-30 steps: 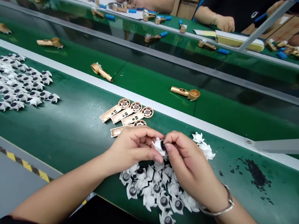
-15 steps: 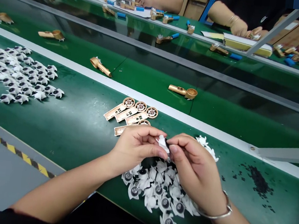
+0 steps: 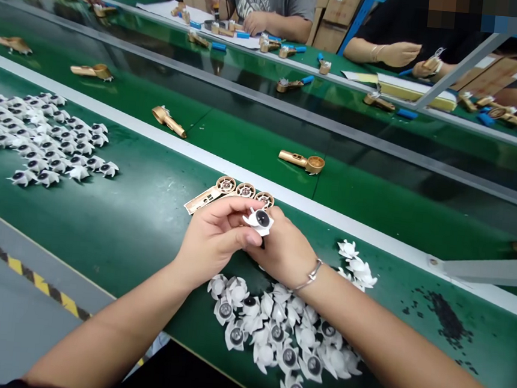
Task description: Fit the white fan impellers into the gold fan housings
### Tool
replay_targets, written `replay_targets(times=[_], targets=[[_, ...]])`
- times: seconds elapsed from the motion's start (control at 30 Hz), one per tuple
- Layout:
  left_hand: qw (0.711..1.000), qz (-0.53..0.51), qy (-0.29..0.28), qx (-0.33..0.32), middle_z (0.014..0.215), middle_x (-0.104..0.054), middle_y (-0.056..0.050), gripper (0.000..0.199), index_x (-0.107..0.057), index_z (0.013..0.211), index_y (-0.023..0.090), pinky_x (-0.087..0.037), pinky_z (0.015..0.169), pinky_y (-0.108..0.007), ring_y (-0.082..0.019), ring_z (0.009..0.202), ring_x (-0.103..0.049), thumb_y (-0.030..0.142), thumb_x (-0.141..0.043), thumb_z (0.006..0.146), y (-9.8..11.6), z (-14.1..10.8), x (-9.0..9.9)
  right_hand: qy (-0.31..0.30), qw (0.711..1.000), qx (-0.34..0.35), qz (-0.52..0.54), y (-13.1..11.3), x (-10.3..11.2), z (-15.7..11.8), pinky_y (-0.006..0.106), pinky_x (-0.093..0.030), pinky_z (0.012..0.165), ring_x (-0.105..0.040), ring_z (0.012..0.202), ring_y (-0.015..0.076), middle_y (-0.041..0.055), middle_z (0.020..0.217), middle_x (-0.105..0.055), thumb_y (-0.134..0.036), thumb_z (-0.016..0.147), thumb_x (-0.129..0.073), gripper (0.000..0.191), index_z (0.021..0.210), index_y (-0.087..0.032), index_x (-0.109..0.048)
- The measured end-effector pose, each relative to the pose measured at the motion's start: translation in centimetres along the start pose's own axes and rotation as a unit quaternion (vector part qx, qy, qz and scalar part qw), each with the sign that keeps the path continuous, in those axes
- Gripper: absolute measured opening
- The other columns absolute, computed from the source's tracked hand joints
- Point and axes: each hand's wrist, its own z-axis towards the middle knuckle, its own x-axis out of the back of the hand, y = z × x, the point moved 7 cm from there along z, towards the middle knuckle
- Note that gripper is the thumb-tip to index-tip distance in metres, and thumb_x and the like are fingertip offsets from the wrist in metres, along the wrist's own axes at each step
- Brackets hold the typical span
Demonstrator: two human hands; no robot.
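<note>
Heap of white flower-shaped pieces (image 3: 273,334) on green belt (image 3: 138,226), below hands. Left hand (image 3: 214,235) gripping one white piece (image 3: 258,221), dark centre up, above belt. Right hand (image 3: 283,250) against it, grip hidden, cannot tell. Gold parts (image 3: 203,201) just beyond.

**Gold parts, white plastic, and a seriously shiny belt**

The white plastic petal piece (image 3: 258,221) looks smooth and fairly matt, with a glossy black center. The gold handle castings (image 3: 301,160) have a satin metallic finish, though I can't tell if that's metal or coated plastic. The green conveyor belt (image 3: 137,232) is smooth and glossy, throwing back the overhead light. The thin bangle (image 3: 309,277) is polished silver-toned metal, and the cardboard boxes (image 3: 342,8) are plain matt brown.
</note>
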Motion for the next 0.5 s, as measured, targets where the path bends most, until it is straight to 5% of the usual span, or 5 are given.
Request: replay_targets(times=[0.13,0.3,0.4,0.5], targets=[[1.000,-0.003,0.002,0.004,0.081,-0.074,-0.001,0.034,-0.076,0.100,0.024,-0.059,0.073,-0.024,-0.013,0.073,-0.069,0.026,-0.087,0.068,0.4,0.0,0.0,-0.008,0.999,-0.022,-0.029,-0.9,0.0,0.8,0.034,-0.048,0.071,-0.061,0.086,0.0221,0.0111,0.104,-0.063,-0.022,0.087,-0.058,0.020,0.105,-0.018,-0.067],[1.000,-0.001,0.016,0.012,0.084,-0.073,-0.002,0.036,-0.075,0.099,0.022,-0.058,0.069,-0.024,-0.013,0.073,-0.068,0.035,-0.086,0.068,0.5,0.2,0.5,0.003,1.000,0.004,-0.024,-0.8,3.2,-0.8,0.032,-0.050,0.078,-0.062,0.086,0.0192,0.0082,0.103,-0.064,-0.019,0.086,-0.059,0.015,0.098,-0.019,-0.069],[1.000,0.011,0.013,0.024,0.084,-0.073,-0.002,0.034,-0.075,0.099,0.021,-0.057,0.066,-0.020,-0.012,0.072,-0.069,0.035,-0.085,0.070,0.3,0.4,0.9,0.011,1.000,-0.005,-0.027,-0.1,4.1,-1.7,0.036,-0.051,0.080,-0.063,0.086,0.0203,0.0108,0.111,-0.064,-0.019,0.086,-0.060,0.031,0.117,-0.016,-0.064],[0.998,0.010,0.058,-0.003,0.091,-0.073,-0.002,0.032,-0.074,0.101,0.022,-0.058,0.068,-0.018,-0.009,0.072,-0.069,0.040,-0.080,0.076,0.6,0.6,2.1,-0.029,0.999,-0.007,-0.045,-0.7,2.8,-1.5,0.039,-0.052,0.083,-0.064,0.094,0.0251,0.0137,0.116,-0.063,-0.034,0.082,-0.070,0.051,0.128,-0.015,-0.057]])
